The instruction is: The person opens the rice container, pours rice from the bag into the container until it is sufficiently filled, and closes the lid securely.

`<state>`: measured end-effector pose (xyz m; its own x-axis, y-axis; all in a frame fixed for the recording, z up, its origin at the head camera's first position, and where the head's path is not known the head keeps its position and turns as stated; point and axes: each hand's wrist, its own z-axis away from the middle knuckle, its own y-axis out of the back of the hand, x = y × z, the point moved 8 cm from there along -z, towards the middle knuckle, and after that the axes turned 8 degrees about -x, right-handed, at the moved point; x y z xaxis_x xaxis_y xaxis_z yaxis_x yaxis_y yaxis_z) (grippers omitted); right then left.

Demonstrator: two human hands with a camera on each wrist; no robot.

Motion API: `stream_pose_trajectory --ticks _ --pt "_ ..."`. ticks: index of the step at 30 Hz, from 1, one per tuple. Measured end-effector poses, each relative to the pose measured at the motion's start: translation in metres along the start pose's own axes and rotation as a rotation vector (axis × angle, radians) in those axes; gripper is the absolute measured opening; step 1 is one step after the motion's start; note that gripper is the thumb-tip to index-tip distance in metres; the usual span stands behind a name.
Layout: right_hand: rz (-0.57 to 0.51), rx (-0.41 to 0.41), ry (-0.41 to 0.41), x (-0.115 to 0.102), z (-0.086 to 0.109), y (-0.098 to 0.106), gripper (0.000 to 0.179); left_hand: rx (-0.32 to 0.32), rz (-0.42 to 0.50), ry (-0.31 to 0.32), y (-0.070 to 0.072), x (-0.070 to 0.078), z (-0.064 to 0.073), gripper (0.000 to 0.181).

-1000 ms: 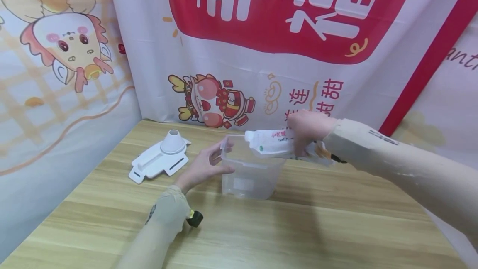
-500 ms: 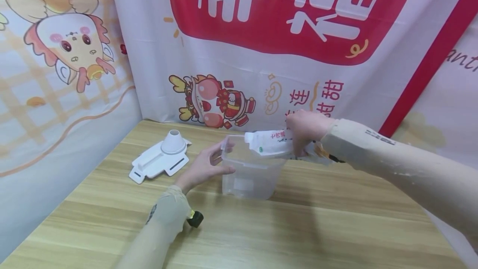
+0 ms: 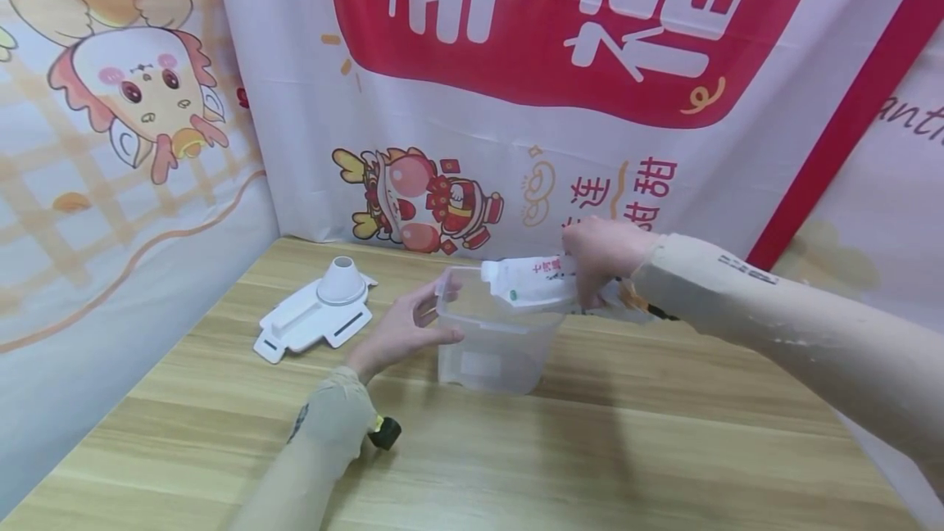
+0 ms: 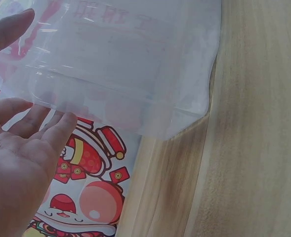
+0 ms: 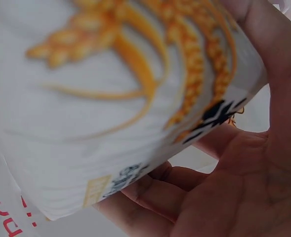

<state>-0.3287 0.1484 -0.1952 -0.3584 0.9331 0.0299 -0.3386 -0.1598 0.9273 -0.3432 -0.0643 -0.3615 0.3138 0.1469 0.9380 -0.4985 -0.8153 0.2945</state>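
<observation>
A clear plastic container [image 3: 490,359] stands upright on the table, its open top facing up. My left hand [image 3: 401,330] holds it by the left side near the rim, thumb on one face and fingers on another, as the left wrist view shows with the container wall [image 4: 130,64] between them. My right hand [image 3: 608,256] grips a white rice bag [image 3: 534,281] laid nearly level over the container's mouth, its white end pointing left. Close up in the right wrist view, the rice bag [image 5: 76,128] carries printed golden ears of grain, with thumb and fingers on either side.
To the left lies a white slotted lid-like piece [image 3: 306,322] with a white cone [image 3: 342,281] on it. Behind the wooden table [image 3: 472,465] hangs a printed red and white cloth [image 3: 295,105]; another patterned cloth [image 3: 147,252] borders the left side.
Almost nothing differs. The rice bag and my right hand have shifted very slightly to the left; my left hand keeps its hold on the container.
</observation>
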Motion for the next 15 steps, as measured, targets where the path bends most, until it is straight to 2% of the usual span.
stream_pose_trajectory --ticks 15 --pt "0.038 0.017 -0.015 -0.0072 -0.002 0.0007 0.047 0.017 -0.029 0.008 0.0013 0.0005 0.0017 0.081"
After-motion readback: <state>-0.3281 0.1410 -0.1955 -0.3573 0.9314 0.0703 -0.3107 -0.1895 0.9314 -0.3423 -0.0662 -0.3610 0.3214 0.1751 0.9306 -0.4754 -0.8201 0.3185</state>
